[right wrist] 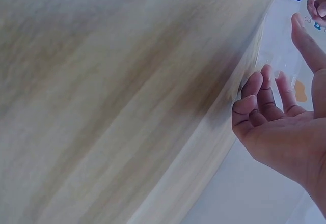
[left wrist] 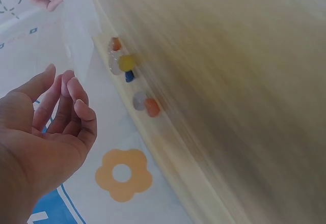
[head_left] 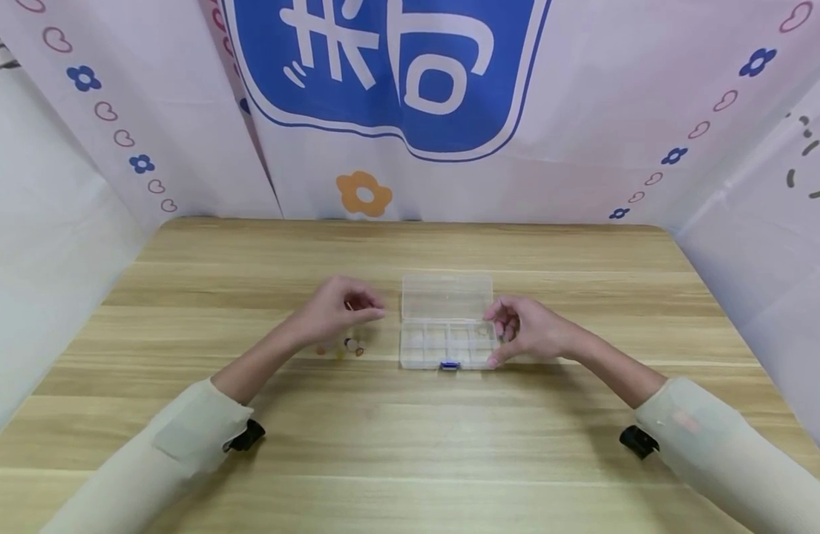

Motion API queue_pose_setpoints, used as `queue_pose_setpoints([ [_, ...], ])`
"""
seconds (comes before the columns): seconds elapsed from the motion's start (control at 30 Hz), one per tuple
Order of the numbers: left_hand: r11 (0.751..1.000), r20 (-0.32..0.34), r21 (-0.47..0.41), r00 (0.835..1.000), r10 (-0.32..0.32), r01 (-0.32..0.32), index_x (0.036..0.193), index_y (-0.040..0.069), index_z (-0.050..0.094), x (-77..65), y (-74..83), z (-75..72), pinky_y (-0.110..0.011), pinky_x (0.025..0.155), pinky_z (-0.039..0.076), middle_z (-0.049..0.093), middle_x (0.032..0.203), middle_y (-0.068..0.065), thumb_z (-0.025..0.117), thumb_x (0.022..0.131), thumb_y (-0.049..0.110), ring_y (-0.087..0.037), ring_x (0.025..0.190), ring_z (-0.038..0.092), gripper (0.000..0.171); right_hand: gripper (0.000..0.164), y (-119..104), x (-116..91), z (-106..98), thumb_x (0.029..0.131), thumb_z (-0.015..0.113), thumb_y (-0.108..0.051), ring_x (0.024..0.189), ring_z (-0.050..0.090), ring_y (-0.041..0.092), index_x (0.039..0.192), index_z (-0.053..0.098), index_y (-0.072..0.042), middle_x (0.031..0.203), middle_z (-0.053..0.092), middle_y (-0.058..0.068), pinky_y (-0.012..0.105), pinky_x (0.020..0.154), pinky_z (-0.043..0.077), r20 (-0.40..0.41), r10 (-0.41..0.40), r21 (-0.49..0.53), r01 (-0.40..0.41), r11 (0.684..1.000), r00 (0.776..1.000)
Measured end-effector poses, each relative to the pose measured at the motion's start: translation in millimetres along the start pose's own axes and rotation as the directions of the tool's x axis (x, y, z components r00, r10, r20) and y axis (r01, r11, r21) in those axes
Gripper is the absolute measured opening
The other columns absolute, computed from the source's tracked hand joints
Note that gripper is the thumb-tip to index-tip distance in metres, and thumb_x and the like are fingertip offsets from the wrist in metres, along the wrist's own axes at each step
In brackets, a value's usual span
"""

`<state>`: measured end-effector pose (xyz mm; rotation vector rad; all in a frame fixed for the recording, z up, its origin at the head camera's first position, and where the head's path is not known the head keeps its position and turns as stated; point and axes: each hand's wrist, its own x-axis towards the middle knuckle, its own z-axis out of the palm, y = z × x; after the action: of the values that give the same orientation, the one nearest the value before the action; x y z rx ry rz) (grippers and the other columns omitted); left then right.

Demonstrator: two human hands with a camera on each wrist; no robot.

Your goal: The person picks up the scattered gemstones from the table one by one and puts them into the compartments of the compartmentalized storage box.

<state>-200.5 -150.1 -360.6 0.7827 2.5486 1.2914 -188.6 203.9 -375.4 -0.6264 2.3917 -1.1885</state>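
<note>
A clear plastic compartment box (head_left: 436, 345) lies with its lid (head_left: 447, 297) folded back and its blue clasp (head_left: 450, 365) at the front. At its right end my right hand (head_left: 533, 330) grips the box, thumb at the near corner and index finger at the hinge side. One small round thing (head_left: 483, 332) shows in the back right compartment. Left of the box, my left hand (head_left: 346, 308) hovers with loosely bent fingers, nothing visible in them. Just below it lie several small coloured pieces: a yellow one (left wrist: 126, 62), a dark blue one (left wrist: 129, 76), an orange one (left wrist: 152, 107) and clear ones.
The wooden table (head_left: 410, 460) meets a white printed cloth (head_left: 583, 133) at its back edge. Similar cloth hangs at both sides. A black wrist strap piece (head_left: 246, 436) sits under the left sleeve, and another (head_left: 640, 441) under the right one.
</note>
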Motion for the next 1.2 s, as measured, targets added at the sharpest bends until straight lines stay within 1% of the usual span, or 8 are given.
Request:
queue_pose_setpoints([
  [0.2,0.999,0.032,0.039,0.999,-0.029,0.028,0.096,0.000,0.076,-6.5,-8.4,-5.3,-0.024,0.066,0.050,0.071,0.086,-0.013,0.073,0.097,0.006,-0.019,0.074,0.059,0.007,0.062,1,0,0,0.071,0.094,-0.002,0.082,0.053,0.024,0.120,0.057,0.012,0.093,0.058,0.012,0.024,0.072,0.048,-0.003,-0.005,0.005,0.005,1.000,1.000],
  [0.33,0.997,0.049,0.080,0.998,-0.027,0.023,0.097,-0.003,0.076,-11.9,-13.9,-9.9,-0.024,0.066,0.050,0.070,0.083,-0.008,0.075,0.095,0.003,-0.017,0.074,0.059,0.007,0.061,1,0,-1,0.071,0.094,-0.001,0.081,0.053,0.024,0.118,0.057,0.012,0.092,0.058,0.013,0.023,0.071,0.048,0.000,-0.008,0.013,0.008,1.000,1.000],
  [0.43,0.994,0.050,0.105,0.999,-0.023,0.017,0.098,-0.005,0.076,-16.7,-18.7,-13.0,-0.024,0.067,0.051,0.070,0.082,-0.006,0.075,0.093,0.001,-0.016,0.074,0.059,0.008,0.061,2,0,-1,0.071,0.094,0.000,0.081,0.054,0.024,0.118,0.057,0.012,0.092,0.059,0.013,0.023,0.071,0.048,0.003,-0.012,0.019,0.012,1.000,1.000],
  [0.6,0.993,0.030,0.117,0.999,-0.015,0.011,0.098,-0.006,0.075,-24.3,-24.1,-17.1,-0.023,0.066,0.051,0.069,0.080,-0.004,0.074,0.093,-0.001,-0.015,0.073,0.059,0.007,0.060,3,1,0,0.071,0.093,0.000,0.080,0.055,0.024,0.117,0.056,0.012,0.091,0.059,0.013,0.023,0.071,0.048,0.007,-0.026,0.026,0.025,0.999,1.000],
  [0.83,0.990,0.017,0.139,1.000,-0.013,0.011,0.095,-0.004,0.075,-30.7,-27.2,-19.9,-0.024,0.066,0.051,0.068,0.080,-0.004,0.075,0.092,-0.001,-0.014,0.073,0.059,0.004,0.057,2,0,-1,0.072,0.093,-0.001,0.078,0.054,0.022,0.114,0.057,0.009,0.088,0.059,0.012,0.023,0.070,0.048,0.014,-0.047,0.019,0.046,0.999,0.999],
  [1.03,0.991,0.021,0.137,1.000,-0.008,0.005,0.094,-0.004,0.074,-34.5,-28.7,-21.2,-0.025,0.066,0.052,0.068,0.080,-0.003,0.076,0.092,-0.002,-0.015,0.074,0.059,0.004,0.055,0,0,-2,0.072,0.094,-0.002,0.077,0.053,0.021,0.113,0.057,0.007,0.087,0.058,0.011,0.023,0.069,0.047,0.021,-0.046,0.009,0.046,0.999,0.999],
  [1.2,0.990,0.036,0.139,0.999,-0.007,0.002,0.093,-0.005,0.074,-34.7,-30.5,-22.0,-0.024,0.066,0.052,0.069,0.080,-0.004,0.077,0.090,-0.003,-0.014,0.072,0.060,0.004,0.054,0,0,-2,0.072,0.094,-0.002,0.077,0.053,0.021,0.112,0.058,0.006,0.087,0.058,0.011,0.023,0.069,0.047,0.020,-0.050,0.014,0.049,0.999,0.999],
])
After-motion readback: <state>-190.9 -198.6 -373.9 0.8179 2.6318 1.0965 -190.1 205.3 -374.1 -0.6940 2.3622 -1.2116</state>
